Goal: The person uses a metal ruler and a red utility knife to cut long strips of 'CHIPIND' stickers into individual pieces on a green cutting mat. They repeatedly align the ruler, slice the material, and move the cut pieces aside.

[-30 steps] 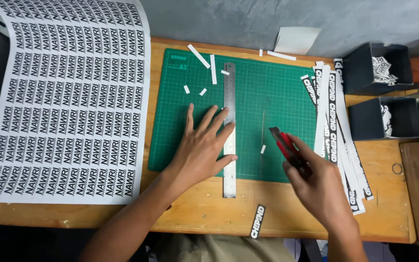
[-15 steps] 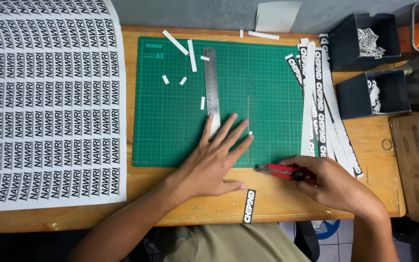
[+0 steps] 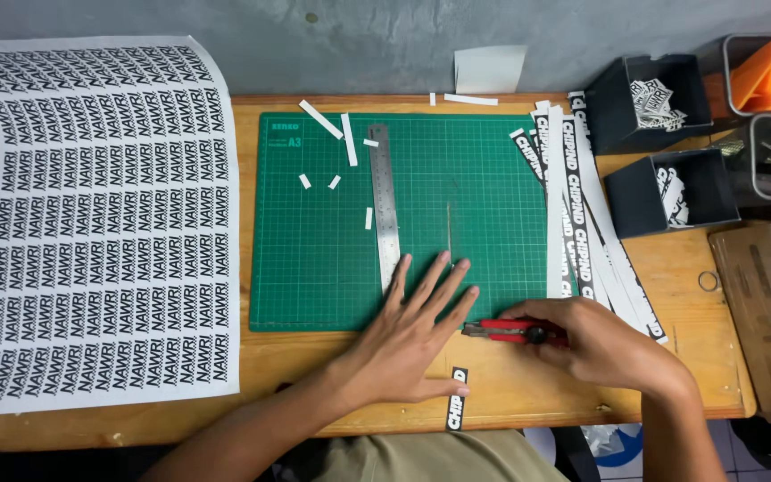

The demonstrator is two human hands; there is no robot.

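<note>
From the head camera, the left hand [image 3: 412, 344] lies flat with fingers spread at the near edge of the green cutting mat [image 3: 314, 268], its fingertips just beside the lower end of the steel ruler [image 3: 385, 205]; this grip is apart and holds nothing. The right hand [image 3: 600, 344] is clamped on a red utility knife [image 3: 501, 330], which lies nearly level along the mat's near edge, blade end pointing toward the left hand.

The knife looks light and stiff, with a sharp tip; it is best held by the red handle, well back from the blade. The ruler is thin, rigid metal and likely slides on the smooth mat unless pressed down. The paper pieces are light and flimsy and would lift or curl at a touch.

Counted: one knife, one ruler, one mat. One large printed sheet [image 3: 91, 223] hangs over the left of the bench [image 3: 671, 268]. A fan of long printed strips [image 3: 573, 205], too overlapped to count, lies at the mat's right edge. One single printed strip [image 3: 458, 399] sits near the bench's front edge by the left thumb. About eight white scraps [image 3: 320, 119] dot the mat's far part. Two dark boxes [image 3: 649, 98] stand at the right, each holding cut labels.
</note>
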